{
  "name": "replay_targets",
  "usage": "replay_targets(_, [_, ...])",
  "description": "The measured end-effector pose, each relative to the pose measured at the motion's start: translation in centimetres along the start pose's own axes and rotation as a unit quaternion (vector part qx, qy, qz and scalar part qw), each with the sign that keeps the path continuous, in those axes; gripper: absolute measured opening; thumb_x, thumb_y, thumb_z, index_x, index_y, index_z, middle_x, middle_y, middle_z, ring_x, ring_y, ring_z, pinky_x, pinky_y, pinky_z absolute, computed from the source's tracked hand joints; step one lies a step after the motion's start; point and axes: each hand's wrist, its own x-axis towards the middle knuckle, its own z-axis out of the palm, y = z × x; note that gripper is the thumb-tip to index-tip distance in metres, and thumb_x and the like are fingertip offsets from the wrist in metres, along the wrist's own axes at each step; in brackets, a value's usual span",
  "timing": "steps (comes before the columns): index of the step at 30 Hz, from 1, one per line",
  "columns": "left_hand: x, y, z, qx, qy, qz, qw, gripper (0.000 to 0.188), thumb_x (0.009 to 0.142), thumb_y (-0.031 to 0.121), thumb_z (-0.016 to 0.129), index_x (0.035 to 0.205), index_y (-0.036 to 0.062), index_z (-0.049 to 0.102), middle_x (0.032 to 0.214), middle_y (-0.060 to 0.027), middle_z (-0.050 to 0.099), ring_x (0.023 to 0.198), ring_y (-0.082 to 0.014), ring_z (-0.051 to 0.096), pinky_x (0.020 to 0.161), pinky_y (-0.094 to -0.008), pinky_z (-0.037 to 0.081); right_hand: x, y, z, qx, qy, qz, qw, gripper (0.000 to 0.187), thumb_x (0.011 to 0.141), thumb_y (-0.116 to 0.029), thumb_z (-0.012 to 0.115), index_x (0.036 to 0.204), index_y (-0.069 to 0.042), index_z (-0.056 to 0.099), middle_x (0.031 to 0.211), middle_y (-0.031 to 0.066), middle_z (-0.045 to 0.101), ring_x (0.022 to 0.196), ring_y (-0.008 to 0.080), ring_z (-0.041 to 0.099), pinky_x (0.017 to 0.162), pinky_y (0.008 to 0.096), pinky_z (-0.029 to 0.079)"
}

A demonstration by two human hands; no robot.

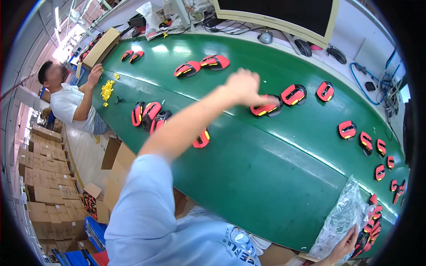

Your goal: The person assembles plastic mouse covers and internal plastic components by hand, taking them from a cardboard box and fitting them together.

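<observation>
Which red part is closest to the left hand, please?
The leftmost red part of the three below the monitor; only it is overlapped by the left hand.

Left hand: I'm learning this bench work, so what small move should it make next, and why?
I'd probably lower the left hand and close its fingers on the red-and-black piece by its thumb. The thumb overlaps that piece in this view, though blur hides whether they touch, and the right hand is busy with the bag.
</observation>
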Motion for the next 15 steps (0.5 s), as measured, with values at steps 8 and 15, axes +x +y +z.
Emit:
replay_targets(8, [-3.2, 4.9, 6.5, -0.156, 0.093, 0.119, 0.976, 0.065, 0.088, 0.053, 0.08, 0.121, -0.0017, 0.068, 0.118, -0.0205, 0.066, 0.114, -0.0378, 0.064, 0.097, -0.0478, 0.055, -4.7, -10.3, -5.9, 0.13, 0.101, 0.121, 0.979, 0.029, 0.108, -0.011, 0.056, 0.129, 0.001, 0.073, 0.105, 0.0048, 0.073, 0.09, 0.0099, 0.06, 0.071, 0.0226, 0.04])
replay_targets(15, [-15.0, 12.5, 8.5, -0.266, 0.052, 0.408, 0.872, 0.083, 0.077, 0.039, 0.093, 0.142, 0.0017, 0.057, 0.123, -0.0156, 0.068, 0.116, -0.0362, 0.063, 0.101, -0.0466, 0.052, -1.8, -28.2, 6.9, 0.39, -0.285, 0.156, 0.862, 0.034, 0.094, 0.003, 0.075, 0.127, 0.0, 0.066, 0.089, 0.0014, 0.073, 0.082, 0.0058, 0.065, 0.072, 0.0217, 0.05])
